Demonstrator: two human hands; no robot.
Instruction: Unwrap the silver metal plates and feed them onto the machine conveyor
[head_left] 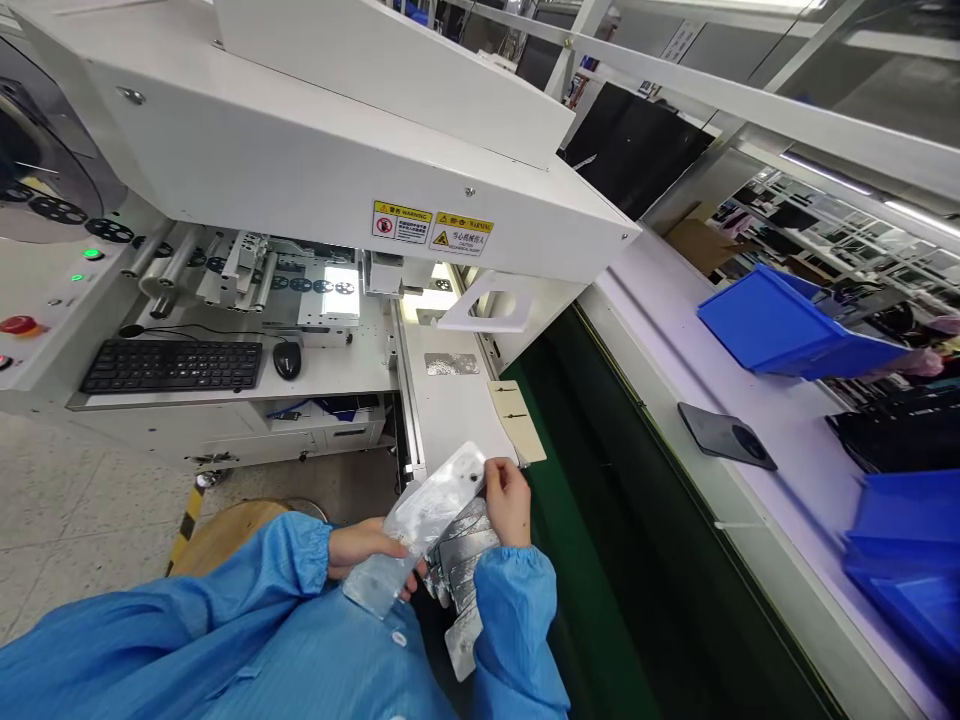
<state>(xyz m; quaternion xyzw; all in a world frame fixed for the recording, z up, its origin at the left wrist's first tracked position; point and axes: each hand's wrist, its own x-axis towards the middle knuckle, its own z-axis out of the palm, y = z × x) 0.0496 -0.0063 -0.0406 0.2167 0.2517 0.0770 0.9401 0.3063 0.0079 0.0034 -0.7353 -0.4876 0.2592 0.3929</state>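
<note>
clear, crinkled, oblong plastic pouch (431, 512) at the near end of a long, flat white track (444, 422)

- left hand (367, 545): closed about the pouch's lower part, thumb on top, fingertips showing past its edge.
- right hand (508, 500): thumb and fingers pinched together on the pouch's upper corner, just off the track's near end.
- pouch: slanted, upper end toward the track; small dark round spot near that end.
- overlapping, silvery-grey flat pieces (466, 548): below the track's near end, partly behind pouch and right hand.
- beige card with two dark marks (517, 420): at the track's right edge.
- silvery, rectangular, speckled plate (451, 364): lying on the track, farther up.
- black keyboard (172, 366) and black mouse (286, 360): left of the track.
- large white metal machine (300, 150): over the track's far end.
- dark green conveyor belt (581, 530): right of the track.
- flat, dark grey phone (726, 436): well right of the track, beyond the belt.
</note>
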